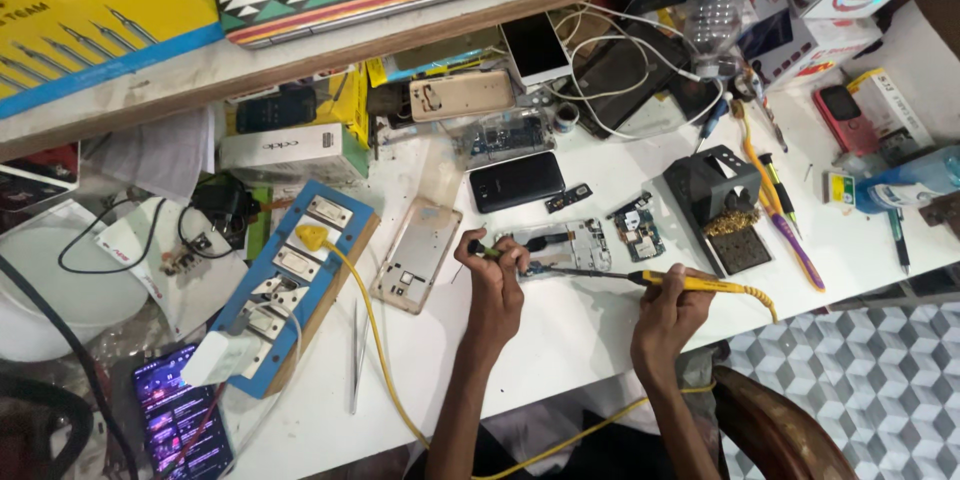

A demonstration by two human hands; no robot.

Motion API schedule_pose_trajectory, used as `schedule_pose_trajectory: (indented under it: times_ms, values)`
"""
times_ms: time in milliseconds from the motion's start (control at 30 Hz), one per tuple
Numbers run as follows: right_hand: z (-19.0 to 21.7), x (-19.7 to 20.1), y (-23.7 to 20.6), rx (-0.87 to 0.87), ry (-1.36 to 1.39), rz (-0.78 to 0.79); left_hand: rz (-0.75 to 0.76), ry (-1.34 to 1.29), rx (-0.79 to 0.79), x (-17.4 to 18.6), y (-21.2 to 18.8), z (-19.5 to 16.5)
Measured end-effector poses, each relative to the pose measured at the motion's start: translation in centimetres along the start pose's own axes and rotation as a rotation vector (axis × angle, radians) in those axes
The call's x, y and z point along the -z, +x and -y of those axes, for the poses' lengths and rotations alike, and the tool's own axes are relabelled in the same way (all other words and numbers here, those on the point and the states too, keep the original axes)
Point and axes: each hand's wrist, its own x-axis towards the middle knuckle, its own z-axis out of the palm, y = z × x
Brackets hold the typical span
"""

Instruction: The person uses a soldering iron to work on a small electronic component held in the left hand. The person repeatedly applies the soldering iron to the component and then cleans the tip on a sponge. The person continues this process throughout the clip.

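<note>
Here the right hand, fingers closed around a yellow soldering iron, points it left; the left hand pinches a small tool onto the opened phone, mid-frame on the bench.

The light is bright and even on my white table, and it seems to come from above, because my left hand and right hand drop only small, soft shadows right under them. Above the table, under the wooden shelf, it gets dim, and to the left of the table the corner is dark, where only a little phone screen glows. Things on the table look sharp, a clear bottle at its far side shines a bit, and the shelf edge looks slanted.
</note>
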Motion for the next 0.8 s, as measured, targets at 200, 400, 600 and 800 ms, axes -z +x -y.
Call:
schedule_pose_trajectory:
  times_ms: [200,400,600,800]
  values:
    - [0.27,-0.11,0.16,-0.002,-0.023,-0.007,0.001,-0.025,-0.034,-0.20,0.00,0.23]
    - [0.50,-0.04,0.14,0.012,-0.034,0.002,0.005,-0.036,0.015,-0.32,-0.05,0.46]
    - [0.36,0.06,0.39,0.061,-0.090,0.018,0.008,-0.048,-0.020,-0.46,0.03,0.65]
    - [-0.18,0.23,0.66,0.052,-0.027,-0.005,0.020,-0.017,-0.047,-0.63,0.00,0.71]
